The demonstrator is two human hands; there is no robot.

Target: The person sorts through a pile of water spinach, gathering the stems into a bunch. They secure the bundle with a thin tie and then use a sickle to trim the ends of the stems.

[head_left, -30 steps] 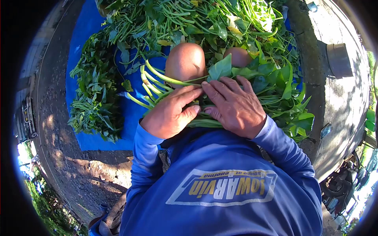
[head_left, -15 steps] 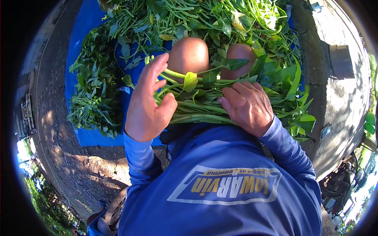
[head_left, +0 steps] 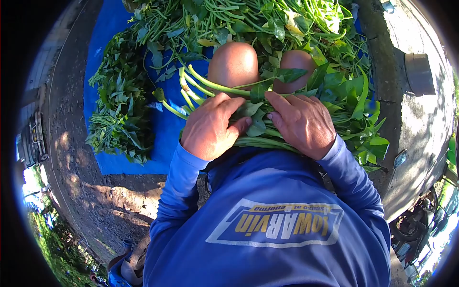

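Observation:
A bunch of leafy green stems, which looks like water spinach (head_left: 260, 141), lies across my lap below my knees. My left hand (head_left: 213, 125) bends over its cut-stem end, fingers curled down and closed on the stems. Several pale stem ends (head_left: 191, 86) stick out above and to the left of that hand. My right hand (head_left: 304, 125) is closed over the middle of the bunch, thumb tucked toward the stems. Broad leaves (head_left: 361, 100) spread out to its right. Between my hands, a dark leaf (head_left: 253, 119) lies over the stems. My fingertips are partly hidden among the greens.
A large heap of loose greens (head_left: 229, 21) covers the far side of a blue sheet (head_left: 162, 143). Tied-looking bundles of smaller leaves (head_left: 119, 91) line its left side. A concrete ledge (head_left: 411, 138) with a round pipe-like piece (head_left: 420, 74) runs along the right.
My left hand, raised with fingers apart before, has come down to the right and closed on the stems. A yellowish leaf near it is out of sight. My right hand stays nearly in place.

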